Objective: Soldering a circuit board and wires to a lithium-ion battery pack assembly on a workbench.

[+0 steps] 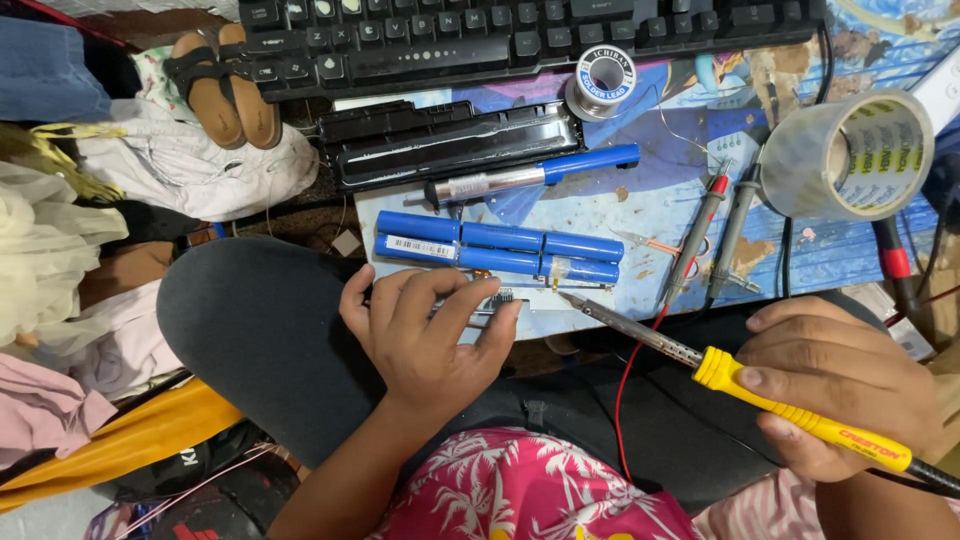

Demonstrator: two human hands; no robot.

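At four o'clock, right hand (835, 385) closed around yellow soldering iron (800, 420) (tip toward ten o'clock); left hand (425, 335) pinching circuit strip (497, 303) below blue cells (497, 248)

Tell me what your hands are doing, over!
Right hand grips soldering iron. Left hand steadies strip by blue cells. Iron tip near cells; probes alongside.

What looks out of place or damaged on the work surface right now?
The blue work mat is worn: brown patches show where its printed surface has peeled, beside the multimeter probes. A pair of sandals lies beside the keyboard. The right hand holds a soldering iron over the person's lap.
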